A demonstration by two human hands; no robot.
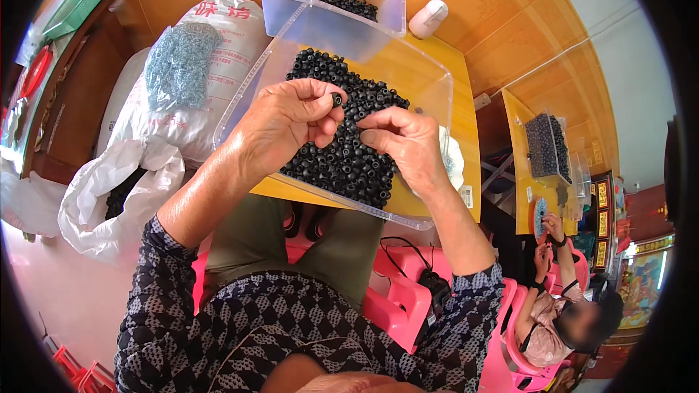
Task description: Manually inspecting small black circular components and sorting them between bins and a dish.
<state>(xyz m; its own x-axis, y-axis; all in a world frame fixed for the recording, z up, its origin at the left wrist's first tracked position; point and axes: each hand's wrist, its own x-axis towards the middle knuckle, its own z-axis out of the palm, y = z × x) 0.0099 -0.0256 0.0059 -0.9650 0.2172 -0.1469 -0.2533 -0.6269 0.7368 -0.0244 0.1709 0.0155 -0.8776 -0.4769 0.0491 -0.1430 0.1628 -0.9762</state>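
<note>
My left hand point(287, 113) pinches a small black ring-shaped part point(336, 100) between thumb and forefinger, its hole facing up toward me. The other fingers of that hand curl below it. To the right, my right hand point(408, 142) has thumb and forefinger drawn together just over the heap; whatever may be between the tips is too small to make out. Both hands are above a clear plastic tub point(426, 69) on a yellow table point(466, 138). A thick layer of similar black parts point(357, 167) covers much of the tub's bottom.
Behind stands another clear tub point(273, 14) with black parts, beside a white bottle point(428, 20). At left, a bag of bluish pieces point(182, 65) lies on white sacks point(240, 58), near an open white bag point(80, 204). A person point(542, 320) sits at another table, right.
</note>
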